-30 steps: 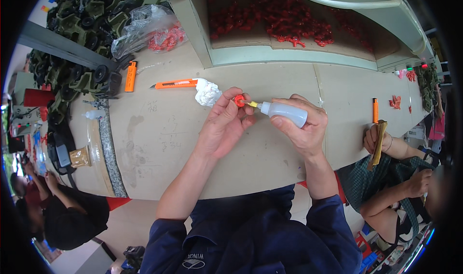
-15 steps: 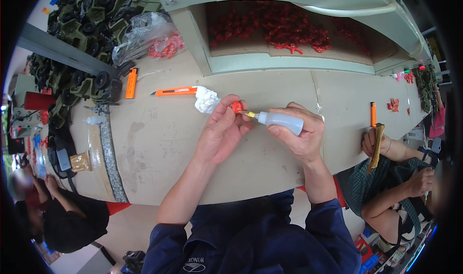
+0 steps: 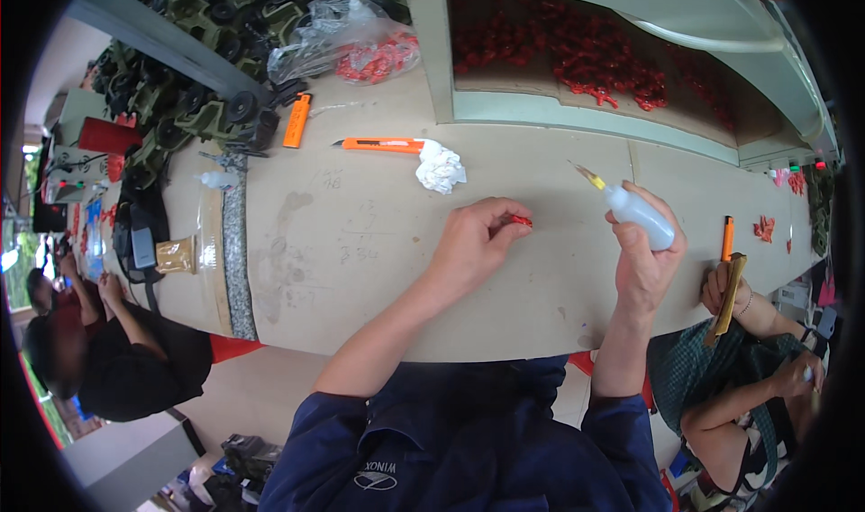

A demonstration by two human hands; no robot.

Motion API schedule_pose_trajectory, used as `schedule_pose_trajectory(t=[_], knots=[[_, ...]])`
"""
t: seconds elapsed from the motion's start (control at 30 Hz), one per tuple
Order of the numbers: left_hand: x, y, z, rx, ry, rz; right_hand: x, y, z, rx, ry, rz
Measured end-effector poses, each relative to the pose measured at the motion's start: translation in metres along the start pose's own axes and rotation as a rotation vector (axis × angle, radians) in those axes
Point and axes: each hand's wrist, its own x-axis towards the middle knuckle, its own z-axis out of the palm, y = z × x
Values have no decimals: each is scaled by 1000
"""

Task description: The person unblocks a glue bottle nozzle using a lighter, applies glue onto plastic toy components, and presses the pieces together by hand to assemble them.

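Note:
My left hand is closed over the middle of the table, pinching a small red plastic piece that is mostly hidden by the fingers. To its right, my right hand is wrapped around a translucent white squeeze bottle with a yellow collar and a thin needle tip. The needle points up and to the left, apart from the red piece. Beyond my left hand lie a crumpled white tissue and an orange utility knife, their ends touching.
A shelf at the back holds many red pieces. A plastic bag of red parts and a pile of green toy vehicles stand back left. An orange lighter lies nearby. Co-workers sit at both sides.
The bottle's needle has pulled away from the red piece, moving up and right. My left hand has turned over, palm now down, and shifted right. The whole view has also swung.

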Motion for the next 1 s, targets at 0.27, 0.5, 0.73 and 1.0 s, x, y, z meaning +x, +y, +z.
schedule_pose_trajectory(t=[0.27,0.5,0.73,1.0], knots=[[-19,13,-20,473,215,228,-41,27,-18,214,16,169],[24,7,-183,1432,979,479,-54,34,-5,232,25,297],[64,-10,-196,1576,857,-49,-60,24,2,263,61,288],[-80,12,-138,54,442,145,-110,14,24,432,-172,352]])
